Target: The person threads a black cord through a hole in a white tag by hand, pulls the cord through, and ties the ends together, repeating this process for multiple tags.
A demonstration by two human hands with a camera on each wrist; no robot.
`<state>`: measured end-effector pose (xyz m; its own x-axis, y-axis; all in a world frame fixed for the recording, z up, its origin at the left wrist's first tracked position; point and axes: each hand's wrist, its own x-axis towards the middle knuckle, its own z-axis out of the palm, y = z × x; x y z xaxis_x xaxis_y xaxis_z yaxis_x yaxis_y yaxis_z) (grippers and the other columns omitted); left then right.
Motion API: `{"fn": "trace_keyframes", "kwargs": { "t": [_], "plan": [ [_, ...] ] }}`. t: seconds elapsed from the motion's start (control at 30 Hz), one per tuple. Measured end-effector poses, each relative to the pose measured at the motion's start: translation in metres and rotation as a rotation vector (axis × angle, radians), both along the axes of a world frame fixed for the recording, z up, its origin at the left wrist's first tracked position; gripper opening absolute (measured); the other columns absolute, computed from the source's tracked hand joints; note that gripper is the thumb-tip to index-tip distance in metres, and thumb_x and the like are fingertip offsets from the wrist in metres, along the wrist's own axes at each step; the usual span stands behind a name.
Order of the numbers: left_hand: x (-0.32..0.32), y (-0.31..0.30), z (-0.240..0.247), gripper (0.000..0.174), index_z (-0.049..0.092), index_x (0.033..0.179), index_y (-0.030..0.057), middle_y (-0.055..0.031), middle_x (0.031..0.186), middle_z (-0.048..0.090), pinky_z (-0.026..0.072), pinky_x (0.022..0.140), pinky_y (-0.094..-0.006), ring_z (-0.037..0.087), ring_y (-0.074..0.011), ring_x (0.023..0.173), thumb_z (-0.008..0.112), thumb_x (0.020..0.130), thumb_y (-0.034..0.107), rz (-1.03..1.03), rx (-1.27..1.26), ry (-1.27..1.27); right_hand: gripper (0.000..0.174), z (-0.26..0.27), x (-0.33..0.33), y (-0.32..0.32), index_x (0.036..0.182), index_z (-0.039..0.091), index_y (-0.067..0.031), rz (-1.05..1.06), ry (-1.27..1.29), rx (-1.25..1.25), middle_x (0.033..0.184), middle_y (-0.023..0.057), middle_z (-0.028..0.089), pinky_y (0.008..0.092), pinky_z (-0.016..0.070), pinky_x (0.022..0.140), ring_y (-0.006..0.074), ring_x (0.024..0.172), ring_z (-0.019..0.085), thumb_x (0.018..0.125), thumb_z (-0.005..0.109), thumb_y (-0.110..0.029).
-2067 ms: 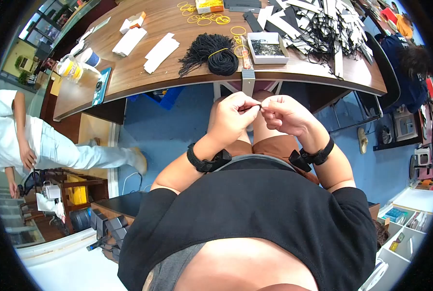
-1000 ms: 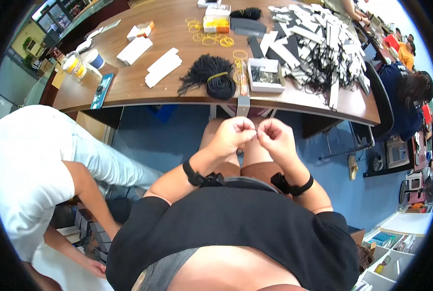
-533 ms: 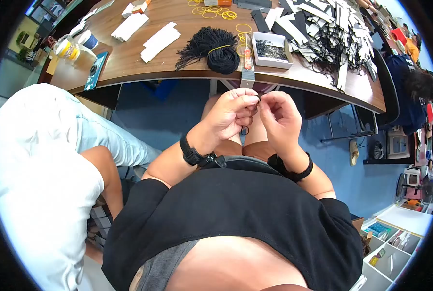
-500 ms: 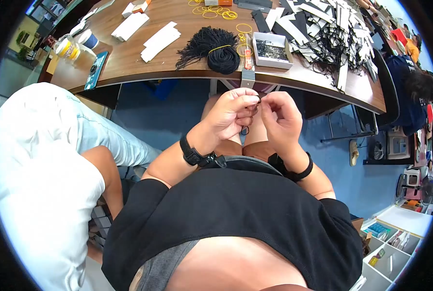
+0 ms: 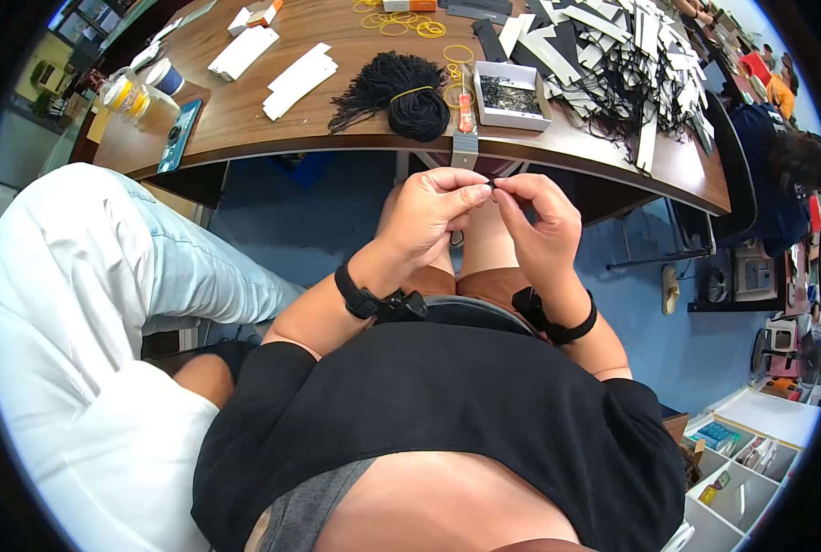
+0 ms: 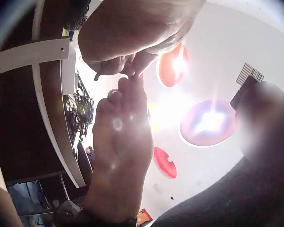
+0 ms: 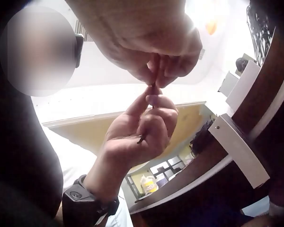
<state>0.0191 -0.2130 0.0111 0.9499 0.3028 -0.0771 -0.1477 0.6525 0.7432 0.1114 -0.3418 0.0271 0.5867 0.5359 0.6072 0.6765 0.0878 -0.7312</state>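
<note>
Over the lap, my left hand [image 5: 429, 213] and right hand [image 5: 544, 221] meet fingertip to fingertip. Between them they pinch a thin black cord [image 5: 492, 183], of which only a small dark bit shows in the head view. In the right wrist view, a loose end of the cord [image 7: 141, 140] pokes out below the curled fingers of the left hand [image 7: 142, 127]. The left wrist view shows the same dark end [image 6: 97, 75] beside the left hand [image 6: 132, 33], with the right hand [image 6: 120, 127] facing it. Most of the cord is hidden by fingers.
Ahead is the wooden table [image 5: 235, 120], bearing a banded bundle of black cords [image 5: 418, 112], a white box of small dark pieces [image 5: 511, 95], yellow rubber bands [image 5: 396, 23] and a heap of white and black strips [image 5: 603, 55]. A person in white [image 5: 79, 368] is close at left.
The hands were apart a second ago and their fingertips now meet again on the cord. The person in white has come in close from the left and bends down.
</note>
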Motion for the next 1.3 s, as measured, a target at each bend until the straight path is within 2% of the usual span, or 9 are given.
{"fn": "trace_keyframes", "kwargs": {
  "t": [0.23, 0.43, 0.53, 0.67, 0.77, 0.9, 0.97, 1.23, 1.3],
  "plan": [
    [0.002, -0.005, 0.006, 0.011, 0.066, 0.093, -0.0018, 0.0007, 0.072, 0.057, 0.0336, 0.050, -0.0168, 0.044, -0.0031, 0.059, 0.061, 0.085, 0.003, 0.084, 0.483, 0.102, 0.013, 0.002, 0.005, -0.005, 0.077, 0.061, -0.0021, -0.058, -0.084, -0.054, 0.072, 0.0066, 0.059, 0.0230, 0.0462, 0.054, 0.0127, 0.060, 0.057, 0.069, 0.068, 0.005],
    [0.006, -0.015, 0.010, 0.014, 0.067, 0.095, -0.0024, 0.0008, 0.075, 0.061, 0.0432, 0.063, -0.0191, 0.053, -0.0045, 0.070, 0.062, 0.086, 0.007, 0.139, 0.564, 0.028, 0.012, 0.001, 0.009, -0.015, 0.078, 0.058, -0.0021, -0.056, -0.035, -0.065, 0.070, 0.0027, 0.057, 0.0207, 0.0423, 0.052, 0.0088, 0.057, 0.052, 0.071, 0.065, 0.006],
    [0.006, -0.018, 0.006, 0.012, 0.067, 0.094, -0.0020, -0.0006, 0.082, 0.064, 0.0447, 0.066, -0.0188, 0.055, -0.0042, 0.074, 0.062, 0.085, 0.006, 0.133, 0.596, 0.053, 0.008, -0.011, 0.012, -0.021, 0.081, 0.058, -0.0025, 0.051, 0.434, -0.022, 0.071, -0.0008, 0.056, 0.0189, 0.0392, 0.053, 0.0067, 0.058, 0.049, 0.077, 0.063, 0.003],
    [0.007, -0.019, 0.003, 0.010, 0.067, 0.091, -0.0020, -0.0007, 0.083, 0.064, 0.0449, 0.066, -0.0183, 0.055, -0.0036, 0.074, 0.062, 0.084, 0.003, 0.189, 0.697, -0.006, 0.007, -0.024, 0.025, -0.027, 0.087, 0.059, -0.0016, 0.434, 1.044, 0.170, 0.073, -0.0004, 0.056, 0.0186, 0.0369, 0.053, 0.0058, 0.058, 0.047, 0.085, 0.061, -0.007],
    [0.009, -0.016, -0.001, 0.009, 0.066, 0.090, -0.0020, -0.0006, 0.082, 0.063, 0.0448, 0.066, -0.0180, 0.055, -0.0033, 0.073, 0.062, 0.084, 0.002, 0.158, 0.650, 0.032, 0.011, -0.024, 0.027, -0.026, 0.090, 0.060, -0.0008, 0.440, 1.289, 0.184, 0.075, 0.0009, 0.058, 0.0186, 0.0373, 0.054, 0.0062, 0.058, 0.048, 0.088, 0.059, -0.012],
    [0.008, -0.008, -0.001, 0.010, 0.066, 0.091, -0.0023, -0.0007, 0.082, 0.063, 0.0441, 0.066, -0.0178, 0.054, -0.0034, 0.073, 0.063, 0.084, 0.005, 0.067, 0.636, 0.123, 0.021, -0.007, 0.022, -0.021, 0.105, 0.062, -0.0010, 0.148, 0.533, 0.178, 0.084, 0.0031, 0.060, 0.0189, 0.0408, 0.059, 0.0083, 0.064, 0.050, 0.086, 0.060, -0.007],
    [0.009, -0.008, -0.001, 0.011, 0.066, 0.091, -0.0024, -0.0005, 0.082, 0.063, 0.0437, 0.065, -0.0179, 0.053, -0.0034, 0.072, 0.063, 0.085, 0.006, 0.045, 0.648, 0.099, 0.021, 0.004, 0.021, -0.022, 0.102, 0.064, -0.0028, 0.105, 0.049, -0.140, 0.085, 0.0031, 0.060, 0.0195, 0.0416, 0.059, 0.0078, 0.066, 0.051, 0.081, 0.064, -0.003],
    [0.003, 0.009, -0.019, 0.009, 0.065, 0.087, 0.0011, 0.0028, 0.071, 0.057, 0.0319, 0.049, -0.0160, 0.042, -0.0009, 0.057, 0.066, 0.084, 0.009, 0.093, 0.449, 0.185, 0.006, -0.031, 0.026, -0.026, 0.084, 0.062, -0.0004, -0.040, 0.283, -0.100, 0.078, 0.0043, 0.060, 0.0209, 0.0424, 0.056, 0.0078, 0.060, 0.051, 0.079, 0.062, 0.001],
    [0.002, 0.014, -0.023, 0.009, 0.064, 0.086, 0.0011, 0.0030, 0.069, 0.056, 0.0311, 0.048, -0.0159, 0.041, -0.0010, 0.056, 0.066, 0.083, 0.009, 0.067, 0.423, 0.203, 0.011, -0.030, 0.027, -0.024, 0.089, 0.064, -0.0029, -0.019, -0.008, -0.332, 0.084, 0.0075, 0.063, 0.0257, 0.0458, 0.061, 0.0134, 0.068, 0.058, 0.078, 0.064, -0.004]
  ]
}}
